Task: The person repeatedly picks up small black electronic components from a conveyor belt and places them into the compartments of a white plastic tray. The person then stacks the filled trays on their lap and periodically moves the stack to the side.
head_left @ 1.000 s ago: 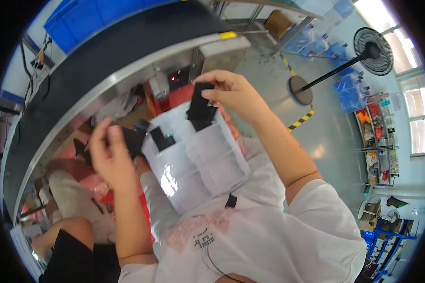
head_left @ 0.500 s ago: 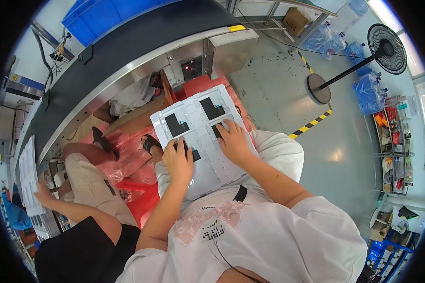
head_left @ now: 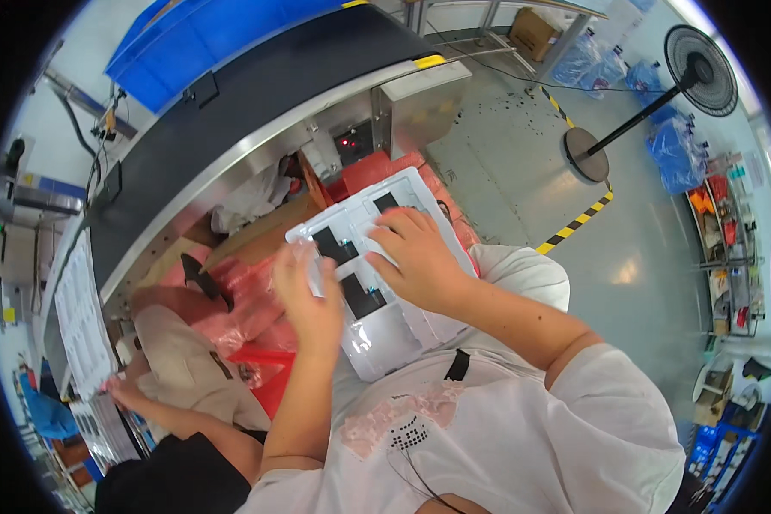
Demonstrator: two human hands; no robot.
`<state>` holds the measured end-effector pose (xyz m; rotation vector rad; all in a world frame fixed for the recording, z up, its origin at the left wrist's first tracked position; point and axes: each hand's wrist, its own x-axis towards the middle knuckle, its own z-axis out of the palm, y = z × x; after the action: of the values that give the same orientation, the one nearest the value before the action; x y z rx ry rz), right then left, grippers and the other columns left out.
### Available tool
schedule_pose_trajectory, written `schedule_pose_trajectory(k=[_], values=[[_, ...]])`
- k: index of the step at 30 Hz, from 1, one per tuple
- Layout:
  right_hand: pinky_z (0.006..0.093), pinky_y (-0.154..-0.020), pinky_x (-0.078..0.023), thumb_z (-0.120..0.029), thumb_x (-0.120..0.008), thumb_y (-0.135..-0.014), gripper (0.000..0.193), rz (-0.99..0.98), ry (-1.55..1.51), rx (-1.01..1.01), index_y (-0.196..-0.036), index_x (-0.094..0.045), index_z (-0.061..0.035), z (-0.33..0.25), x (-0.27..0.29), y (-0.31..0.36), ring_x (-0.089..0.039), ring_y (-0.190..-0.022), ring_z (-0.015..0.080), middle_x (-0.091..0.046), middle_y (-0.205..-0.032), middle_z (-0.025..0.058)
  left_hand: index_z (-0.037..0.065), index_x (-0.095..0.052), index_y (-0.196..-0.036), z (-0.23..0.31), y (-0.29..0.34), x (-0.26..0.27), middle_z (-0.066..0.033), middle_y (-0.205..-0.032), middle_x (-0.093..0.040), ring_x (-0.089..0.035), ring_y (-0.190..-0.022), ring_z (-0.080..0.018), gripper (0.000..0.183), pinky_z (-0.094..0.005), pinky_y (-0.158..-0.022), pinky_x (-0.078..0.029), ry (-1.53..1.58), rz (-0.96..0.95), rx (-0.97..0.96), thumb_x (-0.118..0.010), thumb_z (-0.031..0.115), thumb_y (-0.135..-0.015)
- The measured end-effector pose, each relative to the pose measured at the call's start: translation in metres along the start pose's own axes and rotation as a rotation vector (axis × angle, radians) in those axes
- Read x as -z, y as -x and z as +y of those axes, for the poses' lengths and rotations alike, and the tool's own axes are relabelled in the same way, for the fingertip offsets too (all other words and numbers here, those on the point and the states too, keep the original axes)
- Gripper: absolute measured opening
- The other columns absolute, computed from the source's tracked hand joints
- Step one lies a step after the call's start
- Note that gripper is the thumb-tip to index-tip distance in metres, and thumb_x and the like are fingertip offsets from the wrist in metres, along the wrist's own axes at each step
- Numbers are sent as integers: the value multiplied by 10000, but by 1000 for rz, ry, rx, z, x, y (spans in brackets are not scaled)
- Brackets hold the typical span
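A white plastic tray [head_left: 403, 330] with moulded pockets lies on my lap, tilted. Flat black pieces sit in its pockets: an upper-left piece [head_left: 334, 246], one lower down [head_left: 362, 297] and a partly covered one [head_left: 386, 202] near the far edge. My left hand [head_left: 310, 300] is raised by the tray's left edge, smeared by motion, with thumb and fingers apart and nothing visible in it. Over the tray's right side hovers my right hand [head_left: 420, 261], fingers spread, hiding the pockets under it. Whether its fingertips touch anything there, I cannot tell.
A dark conveyor belt [head_left: 274, 81] with a metal frame runs across ahead, carrying a blue bin [head_left: 193, 51]. At left a co-worker's hand [head_left: 127, 392] touches another white tray [head_left: 86, 317]. Pink wrap [head_left: 253, 300] covers the floor by my legs. A standing fan [head_left: 587, 154] is at right.
My left hand has lifted off the lower-left black piece and moved left. My right hand has shifted slightly, covering more of the far right piece. The whole view has also shifted a little.
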<state>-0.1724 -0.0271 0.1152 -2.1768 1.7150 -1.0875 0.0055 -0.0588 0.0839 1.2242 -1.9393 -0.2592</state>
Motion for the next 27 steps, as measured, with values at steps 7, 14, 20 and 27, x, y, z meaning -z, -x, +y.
schedule_pose_trajectory(k=[7,14,20,27], values=[[411,-774,-397,-162,-635,-776,285,417,-38,266,-1020,-580,-26,-30,-11,-179,-513,-894,304,-534,-956,127,-35,-519,-1165,-68,-185,70,-213,-1200,-498,-443,-1132,-343,450,-408,-964,-344,-363,579,-74,-564,313,-884],[494,-876,-361,-339,-559,-831,445,221,668,-314,-1042,-558,52,11,-67,-292,-481,-1027,310,-528,-1024,174,43,-610,-1067,-153,-265,49,-184,-1165,-520,-480,-1111,-334,577,-568,-840,-411,-971,121,726,-454,558,-861],[452,-836,-405,-118,-545,-791,198,467,381,-353,-940,-579,8,47,-76,-301,-554,-945,322,-577,-951,174,55,-594,-1052,-124,-259,38,-132,-1133,-579,-548,-1051,-331,395,-551,-798,-427,-857,129,522,-571,382,-833],[321,-656,-443,-45,-652,-741,181,469,-345,-35,-909,-586,-25,22,18,-200,-539,-716,203,-521,-769,86,78,-582,-1078,-122,-259,36,-130,-930,-654,-622,-888,-284,317,-433,-758,-458,-482,327,376,-587,232,-801]])
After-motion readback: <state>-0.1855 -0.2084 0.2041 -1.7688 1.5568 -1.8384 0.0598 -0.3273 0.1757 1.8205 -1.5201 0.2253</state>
